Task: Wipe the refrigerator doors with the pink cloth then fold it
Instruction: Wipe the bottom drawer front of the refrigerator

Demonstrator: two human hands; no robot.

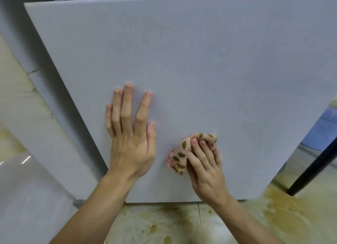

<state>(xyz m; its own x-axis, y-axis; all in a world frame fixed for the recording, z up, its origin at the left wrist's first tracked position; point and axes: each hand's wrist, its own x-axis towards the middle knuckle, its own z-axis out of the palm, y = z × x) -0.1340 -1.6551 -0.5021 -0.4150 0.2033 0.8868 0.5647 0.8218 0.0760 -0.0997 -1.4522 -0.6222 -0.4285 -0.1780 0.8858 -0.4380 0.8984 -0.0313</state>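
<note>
Filling most of the view was the pale grey refrigerator door [182, 61], w/ a stained tile floor [273, 216] below its bottom edge. A black bar [313, 163], maybe a furniture leg, slanted down at far right. The left hand [131, 139] lay flat on the door, fingers straight & spread, holding nothing. The right hand [206, 169], just beside it, kept its grip curled round the pink cloth [179, 157], which was bunched, green-spotted & pressed against the door's lower part.
</note>
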